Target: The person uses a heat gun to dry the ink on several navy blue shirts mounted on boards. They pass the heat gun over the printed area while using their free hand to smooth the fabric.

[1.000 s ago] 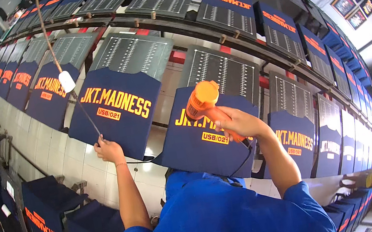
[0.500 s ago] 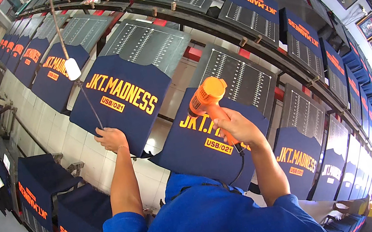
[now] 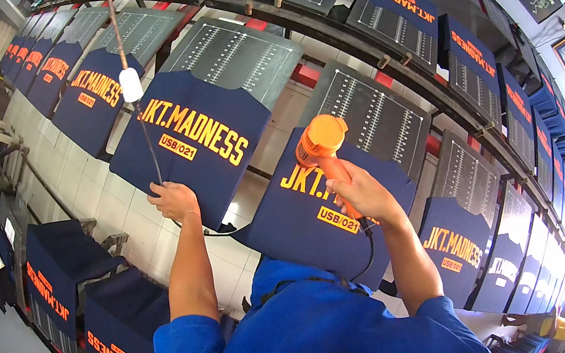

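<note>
My right hand [image 3: 366, 196] is closed round the handle of an orange hair dryer [image 3: 325, 138]. The dryer is above a navy shirt panel [image 3: 293, 238] with yellow-orange lettering, partly hiding the print. From the dryer's handle a black cord [image 3: 370, 251] curves down toward my body. My left hand [image 3: 176, 200] is closed on a thin dark power cord [image 3: 151, 150] at the near edge of another printed navy panel [image 3: 196, 127]. That cord hangs from a white connector [image 3: 130, 85] on an overhead cable [image 3: 116, 25]. Past my left hand, the cord runs rightward between the two panels.
Long sloping racks carry rows of grey printing boards [image 3: 233, 57] with ruler marks and navy panels. A dark metal rail [image 3: 350, 45] crosses beyond them. More printed panels [image 3: 51, 290] stand at lower left. White floor tiles [image 3: 112, 209] show between racks. A person in yellow [image 3: 561, 329] is at far right.
The racks and overhead cable have shifted slightly right in the picture. Both hands keep their holds, and a loop of cord now shows more clearly to the right of my left hand.
</note>
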{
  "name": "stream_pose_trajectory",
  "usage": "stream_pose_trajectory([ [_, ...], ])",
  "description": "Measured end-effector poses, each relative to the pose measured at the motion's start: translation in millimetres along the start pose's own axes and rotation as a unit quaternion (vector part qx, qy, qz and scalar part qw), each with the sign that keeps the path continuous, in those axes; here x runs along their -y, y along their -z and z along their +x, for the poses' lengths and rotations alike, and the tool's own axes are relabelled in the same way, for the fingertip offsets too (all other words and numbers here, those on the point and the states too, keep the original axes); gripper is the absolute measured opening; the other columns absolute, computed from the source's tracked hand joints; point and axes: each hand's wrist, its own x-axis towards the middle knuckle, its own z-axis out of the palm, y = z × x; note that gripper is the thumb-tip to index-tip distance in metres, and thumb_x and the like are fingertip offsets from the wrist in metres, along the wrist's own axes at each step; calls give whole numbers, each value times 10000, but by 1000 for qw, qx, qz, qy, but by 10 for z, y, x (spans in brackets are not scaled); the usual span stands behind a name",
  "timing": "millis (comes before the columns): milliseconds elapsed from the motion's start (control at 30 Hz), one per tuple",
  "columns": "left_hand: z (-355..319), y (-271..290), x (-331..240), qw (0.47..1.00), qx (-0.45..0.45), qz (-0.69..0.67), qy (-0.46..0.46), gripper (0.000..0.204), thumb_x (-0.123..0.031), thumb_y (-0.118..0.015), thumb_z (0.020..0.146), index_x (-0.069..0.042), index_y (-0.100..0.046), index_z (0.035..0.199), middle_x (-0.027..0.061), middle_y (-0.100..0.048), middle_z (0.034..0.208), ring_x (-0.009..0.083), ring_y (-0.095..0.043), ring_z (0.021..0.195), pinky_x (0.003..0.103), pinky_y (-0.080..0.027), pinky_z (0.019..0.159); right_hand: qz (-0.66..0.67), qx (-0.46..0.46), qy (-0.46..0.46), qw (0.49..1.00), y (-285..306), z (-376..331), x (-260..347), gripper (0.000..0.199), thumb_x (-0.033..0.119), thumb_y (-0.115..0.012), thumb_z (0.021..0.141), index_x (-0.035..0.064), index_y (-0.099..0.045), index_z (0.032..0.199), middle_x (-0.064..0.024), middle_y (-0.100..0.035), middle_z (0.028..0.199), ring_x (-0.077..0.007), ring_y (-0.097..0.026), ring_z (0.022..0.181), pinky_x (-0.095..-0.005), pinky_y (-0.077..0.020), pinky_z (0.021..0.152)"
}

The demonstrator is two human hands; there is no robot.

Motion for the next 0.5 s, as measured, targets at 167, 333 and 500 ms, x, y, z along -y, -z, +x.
stream_pose_trajectory([
  [167,-6,37,-1,1000,11,-13,0,436,-283,-409,1072,-52,-403,1442,295,-390,1448,458,-601,1157,562,-508,954,11,31,-18,999,-11,-58,40,432,222,-606,951,-3,-534,1313,-18,-615,918,-73,-587,676,-246,-524,610],
  [333,1,20,7,1000,13,-3,-4,445,-283,-403,1073,-47,-388,1450,296,-375,1461,458,-596,1166,565,-505,963,1,25,-1,1000,-42,-38,-2,417,219,-604,962,-8,-533,1305,-15,-609,913,-71,-579,658,-240,-519,604],
  [500,3,18,5,1000,17,-6,1,448,-281,-404,1072,-46,-382,1453,297,-375,1462,456,-586,1183,566,-498,973,9,31,4,999,-67,-27,-2,400,214,-608,973,-14,-532,1293,-10,-581,887,-68,-579,652,-242,-517,597],
])
